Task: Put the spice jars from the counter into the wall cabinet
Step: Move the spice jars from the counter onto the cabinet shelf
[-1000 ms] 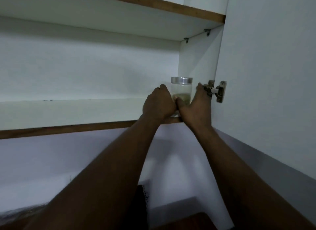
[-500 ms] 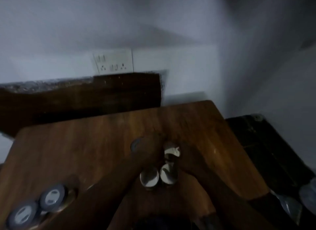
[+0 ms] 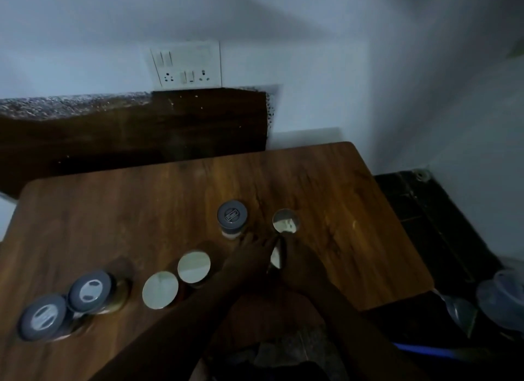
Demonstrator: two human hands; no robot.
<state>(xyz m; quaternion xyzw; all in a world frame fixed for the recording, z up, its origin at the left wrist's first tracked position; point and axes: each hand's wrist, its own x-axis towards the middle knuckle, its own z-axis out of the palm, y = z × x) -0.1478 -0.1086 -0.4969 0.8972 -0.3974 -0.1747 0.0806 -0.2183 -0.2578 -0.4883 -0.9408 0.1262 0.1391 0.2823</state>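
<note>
On wooden table [image 3: 113,199] | both hands [image 3: 249,256] seemingly clasping silver-lidded jar [image 3: 275,256]

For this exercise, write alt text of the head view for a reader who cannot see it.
Both hands, left hand and right hand, close around a silver-lidded jar on a wooden counter. Six more jars stand there, three with silver lids and three with grey, below a wall socket panel.

spice jars [image 3: 195,266] upright, scattered on counter [image 3: 113,210]
</note>
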